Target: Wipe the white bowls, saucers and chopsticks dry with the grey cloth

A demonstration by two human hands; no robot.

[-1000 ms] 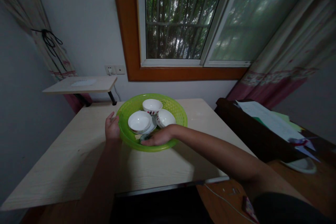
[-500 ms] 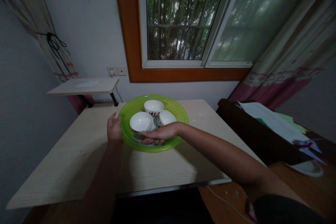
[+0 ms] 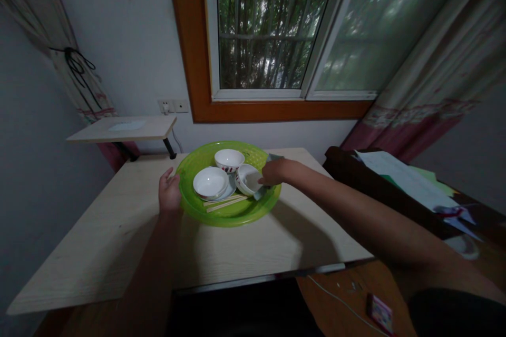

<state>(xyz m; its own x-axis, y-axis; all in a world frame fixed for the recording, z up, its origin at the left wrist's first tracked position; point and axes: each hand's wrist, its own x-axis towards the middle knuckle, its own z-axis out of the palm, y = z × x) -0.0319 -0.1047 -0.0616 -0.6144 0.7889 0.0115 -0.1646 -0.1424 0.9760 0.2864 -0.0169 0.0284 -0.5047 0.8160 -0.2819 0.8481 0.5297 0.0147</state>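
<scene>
A lime-green plastic basket (image 3: 225, 219) with a perforated side stands before me over the table. My left hand (image 3: 169, 190) is at its left rim, the palm against the outside and the fingers pointing up. Inside are three white bowls: a left bowl (image 3: 211, 182), a back bowl (image 3: 229, 160) with a red and dark pattern, and a tilted right bowl (image 3: 247, 179). Under the left bowl a plate edge (image 3: 230, 189) shows. Light wooden chopsticks (image 3: 225, 204) lie in front. My right hand (image 3: 273, 172) is closed on a grey-green cloth (image 3: 261, 192) at the right rim, beside the right bowl.
The pale wooden table (image 3: 98, 242) carries a small raised shelf (image 3: 122, 127) at its back left. Right of it stands dark furniture (image 3: 348, 179) with papers (image 3: 403, 179) on top. A white cable (image 3: 340, 300) and a small pink box (image 3: 380, 313) lie on the floor.
My right hand has gone from the front of the bowls to the right rim with the cloth, baring the chopsticks. The left hand stays at the left rim.
</scene>
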